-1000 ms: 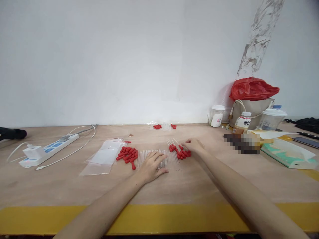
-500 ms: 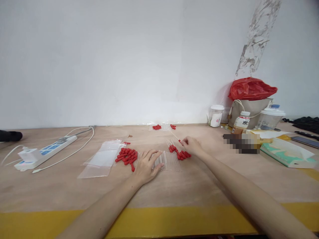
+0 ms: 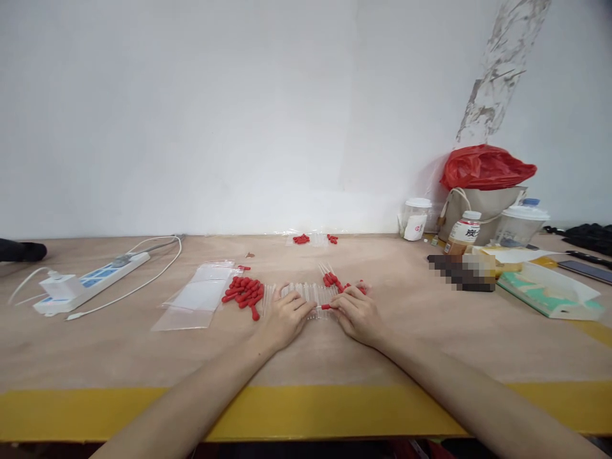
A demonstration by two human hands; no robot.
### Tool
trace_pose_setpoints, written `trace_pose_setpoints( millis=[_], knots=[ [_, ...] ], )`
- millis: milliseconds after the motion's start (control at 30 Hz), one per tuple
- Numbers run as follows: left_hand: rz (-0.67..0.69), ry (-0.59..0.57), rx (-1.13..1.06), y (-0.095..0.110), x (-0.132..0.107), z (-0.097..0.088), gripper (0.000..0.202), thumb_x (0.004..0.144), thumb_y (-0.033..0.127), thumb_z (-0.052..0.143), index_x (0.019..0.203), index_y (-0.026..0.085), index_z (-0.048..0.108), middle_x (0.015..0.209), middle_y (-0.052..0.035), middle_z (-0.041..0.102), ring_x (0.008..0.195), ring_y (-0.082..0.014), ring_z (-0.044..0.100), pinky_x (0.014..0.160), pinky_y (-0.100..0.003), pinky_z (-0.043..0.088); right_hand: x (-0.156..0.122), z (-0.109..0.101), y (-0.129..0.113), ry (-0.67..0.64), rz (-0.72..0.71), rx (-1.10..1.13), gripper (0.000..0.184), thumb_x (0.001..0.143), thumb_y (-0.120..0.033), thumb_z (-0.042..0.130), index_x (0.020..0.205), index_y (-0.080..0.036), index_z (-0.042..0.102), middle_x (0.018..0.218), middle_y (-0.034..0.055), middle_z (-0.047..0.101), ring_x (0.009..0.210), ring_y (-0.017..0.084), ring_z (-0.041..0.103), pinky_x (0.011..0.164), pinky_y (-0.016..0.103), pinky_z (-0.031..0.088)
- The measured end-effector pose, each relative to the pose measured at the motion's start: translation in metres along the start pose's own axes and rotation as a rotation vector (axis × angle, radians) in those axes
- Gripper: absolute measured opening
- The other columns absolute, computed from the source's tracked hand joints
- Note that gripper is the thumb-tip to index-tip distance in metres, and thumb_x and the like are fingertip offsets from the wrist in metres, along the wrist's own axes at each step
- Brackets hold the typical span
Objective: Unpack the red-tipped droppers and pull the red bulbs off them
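My left hand [image 3: 287, 313] lies at the left part of a row of clear thin tubes [image 3: 306, 292]. Its thumb and fingers are closed at the end of a clear tube meeting a small red piece [image 3: 326, 306]. From the other side my right hand [image 3: 358, 312] pinches that red piece. A pile of red bulb-shaped pieces [image 3: 243, 291] lies left of the tubes. Thin pale sticks [image 3: 324, 269] stand out from red pieces [image 3: 331, 280] beyond my right hand, which partly hides that group.
Clear plastic bags [image 3: 194, 299] and a white power strip [image 3: 90, 284] lie to the left. More red pieces [image 3: 301, 239] are by the wall. At right stand a lidded cup [image 3: 417, 220], a bottle [image 3: 463, 234], a bag [image 3: 485, 201] and a green-white tissue pack [image 3: 549, 294].
My right hand has come back toward me and left, bringing its red piece in to my left hand. My left fingers, spread over the tubes before, are now drawn together.
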State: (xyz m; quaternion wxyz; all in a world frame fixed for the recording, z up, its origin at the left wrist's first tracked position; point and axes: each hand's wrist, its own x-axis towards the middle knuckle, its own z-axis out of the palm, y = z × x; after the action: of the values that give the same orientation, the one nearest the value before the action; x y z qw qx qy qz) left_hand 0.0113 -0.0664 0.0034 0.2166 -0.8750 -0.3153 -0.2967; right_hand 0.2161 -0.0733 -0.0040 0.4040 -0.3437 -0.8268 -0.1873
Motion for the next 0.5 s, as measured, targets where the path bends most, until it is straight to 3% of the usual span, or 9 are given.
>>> trace_pose_setpoints(
  millis=[167,500],
  knots=[
    [-0.008,0.012,0.017,0.0017,0.0012,-0.0013,0.018,0.085,0.023,0.044,0.084,0.022,0.061,0.064,0.0015,0.063,0.069,-0.0136,0.054,0.091,-0.043,0.027,-0.0022,0.0067,0.0024,-0.025,-0.008,-0.008,0.013,0.08,-0.03,0.052,0.086,-0.022,0.061,0.073,0.0009,0.063,0.077,0.016,0.049,0.084,0.036,0.024],
    [-0.037,0.06,0.003,0.0055,-0.0013,-0.0084,0.017,0.082,0.019,0.046,0.079,0.023,0.062,0.062,0.0026,0.064,0.068,-0.0134,0.055,0.092,-0.047,0.022,-0.0045,0.003,0.0077,-0.039,-0.12,-0.066,0.016,0.082,-0.022,0.048,0.075,-0.023,0.063,0.059,-0.0013,0.053,0.072,0.013,0.044,0.084,0.037,0.019]
  ],
)
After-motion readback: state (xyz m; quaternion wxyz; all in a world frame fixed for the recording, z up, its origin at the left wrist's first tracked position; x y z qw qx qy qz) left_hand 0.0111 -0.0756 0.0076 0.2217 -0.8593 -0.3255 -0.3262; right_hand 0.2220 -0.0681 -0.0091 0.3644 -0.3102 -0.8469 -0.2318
